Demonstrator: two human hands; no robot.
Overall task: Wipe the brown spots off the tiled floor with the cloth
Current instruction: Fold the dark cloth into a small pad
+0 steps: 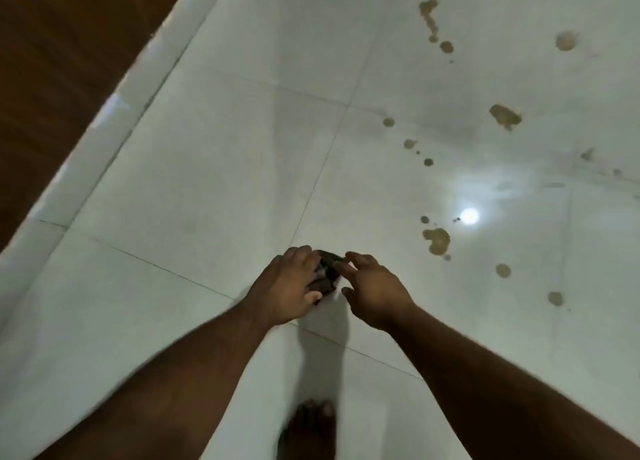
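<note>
dim, greenish cast | lamp glare [469, 216] on glossy floor [207, 168] | soft motion blur | wide-angle bending at edges

We find no readable text, label, brand, number or sign anywhere in what we see here
</note>
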